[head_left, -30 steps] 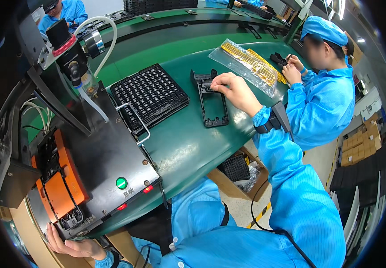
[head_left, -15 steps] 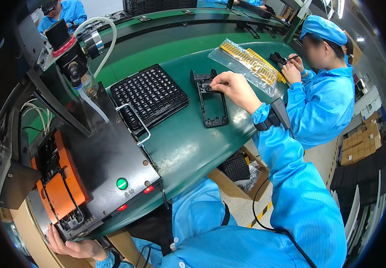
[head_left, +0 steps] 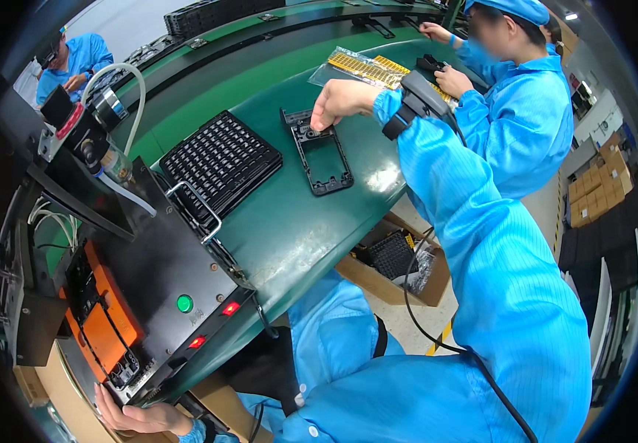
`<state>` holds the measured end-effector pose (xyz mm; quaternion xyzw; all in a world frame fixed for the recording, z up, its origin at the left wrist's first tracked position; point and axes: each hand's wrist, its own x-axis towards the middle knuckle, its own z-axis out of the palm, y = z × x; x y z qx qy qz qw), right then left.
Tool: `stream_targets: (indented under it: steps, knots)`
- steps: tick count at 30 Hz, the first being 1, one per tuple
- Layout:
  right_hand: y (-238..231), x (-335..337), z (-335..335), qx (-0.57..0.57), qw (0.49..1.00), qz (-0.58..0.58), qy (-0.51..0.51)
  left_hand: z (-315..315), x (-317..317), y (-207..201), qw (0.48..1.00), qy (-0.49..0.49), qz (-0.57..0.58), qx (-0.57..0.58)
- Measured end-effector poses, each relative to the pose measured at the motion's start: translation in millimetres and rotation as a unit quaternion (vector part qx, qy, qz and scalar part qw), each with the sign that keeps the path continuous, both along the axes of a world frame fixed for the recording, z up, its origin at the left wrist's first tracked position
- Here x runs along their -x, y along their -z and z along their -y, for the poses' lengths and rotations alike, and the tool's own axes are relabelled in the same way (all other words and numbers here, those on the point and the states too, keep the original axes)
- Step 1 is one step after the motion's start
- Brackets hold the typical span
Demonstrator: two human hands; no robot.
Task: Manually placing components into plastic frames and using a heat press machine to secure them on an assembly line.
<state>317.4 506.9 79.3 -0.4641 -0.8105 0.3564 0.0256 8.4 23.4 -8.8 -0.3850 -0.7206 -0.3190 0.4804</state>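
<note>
My right hand (head_left: 345, 103) is over the upper end of a black plastic frame (head_left: 345, 168), a phone-sized housing with a large rectangular opening that lies on the green table. Thumb and fingertips are pinched together at the frame; whatever is between them is hidden. My left hand (head_left: 141, 418) rests by the front corner of a black machine (head_left: 186, 269), fingers stretched out and the thumb apart, with nothing in it. Close above those fingers sits an orange fixture (head_left: 104, 325) holding a dark part. A green round button (head_left: 184, 303) is on the machine's top.
Stacked black trays (head_left: 223, 159) with small parts stand between machine and frame. Yellow strips in a clear bag (head_left: 363, 66) lie beyond my right wrist. A co-worker (head_left: 518, 111) in blue sits at right. A cardboard box (head_left: 430, 284) stands below the table edge; a metal handle (head_left: 199, 210) juts from the machine.
The whole view has shifted. My right fingers stay at the frame's upper end, the hand now tilted more downward. The co-worker has lifted one hand off the black part and reaches toward the back.
</note>
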Motion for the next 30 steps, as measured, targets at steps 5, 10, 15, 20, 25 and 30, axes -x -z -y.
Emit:
stream_targets:
  steps: [5, 10, 15, 20, 25, 30]
  knots:
    - [25.6, -26.7, 53.5, -0.306, 0.94, -0.153, 0.002, 8.1, -11.9, -18.3, 0.997, -0.002, 0.065, 0.047]
    - [71.9, -28.4, 149.4, -0.465, 0.869, -0.122, -0.118, 14.7, -34.5, -50.4, 0.985, 0.091, 0.144, 0.039]
    - [66.9, -31.5, 175.0, -0.36, 0.91, -0.172, -0.115, -30.5, -42.4, -93.4, 0.938, 0.193, 0.141, 0.251]
    - [9.3, -32.5, 237.2, -0.332, 0.916, -0.21, -0.081, -31.3, -20.6, -104.8, 0.938, 0.236, 0.031, 0.251]
    - [-25.2, -9.2, 301.0, -0.309, 0.903, -0.253, -0.156, -28.2, -19.6, -116.5, 0.946, 0.243, -0.022, 0.211]
    - [-28.7, 18.1, 342.7, -0.248, 0.882, -0.295, -0.271, 33.8, -45.9, -88.4, 0.954, 0.218, -0.056, 0.197]
